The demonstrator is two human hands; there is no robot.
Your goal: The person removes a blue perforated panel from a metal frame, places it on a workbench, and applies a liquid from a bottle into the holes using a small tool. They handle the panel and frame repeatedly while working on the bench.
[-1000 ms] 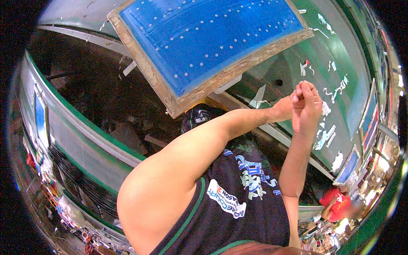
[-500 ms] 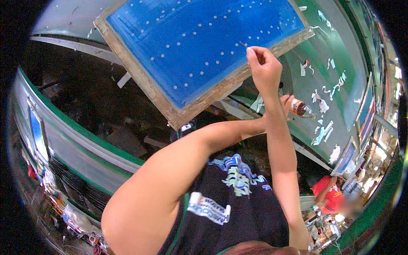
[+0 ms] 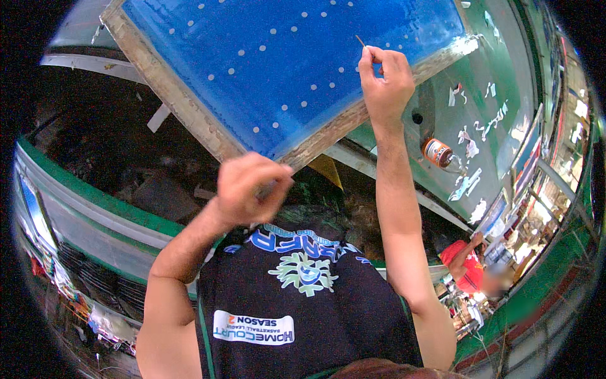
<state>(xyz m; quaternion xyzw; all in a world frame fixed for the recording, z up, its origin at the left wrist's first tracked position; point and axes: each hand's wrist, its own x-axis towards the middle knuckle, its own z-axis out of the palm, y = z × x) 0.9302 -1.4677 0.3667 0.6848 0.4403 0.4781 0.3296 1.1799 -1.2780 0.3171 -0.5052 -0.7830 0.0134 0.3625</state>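
Note:
A wood-framed screen (image 3: 303, 60) with a blue surface and rows of pale dots lies tilted ahead of me. My right hand (image 3: 386, 82) is over its near right side, thumb and forefinger pinched on a thin brown stick (image 3: 359, 40) that points up over the blue. At the frame's near corner is my left hand (image 3: 249, 189), fingers curled but smeared by motion; whether it touches the wood I cannot tell. A small clear bottle (image 3: 442, 155) with an orange and white label and dark contents lies on its side, right of my right forearm.
The bottle rests on a green tabletop (image 3: 505, 76), with torn paper and tape scraps (image 3: 467, 183) around it. Dark space shows below the frame on the left, beside a green-edged grey table (image 3: 101, 215). A person in red (image 3: 464, 262) is at the lower right.
My left hand has let go of the bottle and swung left to the frame's near corner. The frame appears shifted left in view. My right hand keeps the stick, now pointing more upward.

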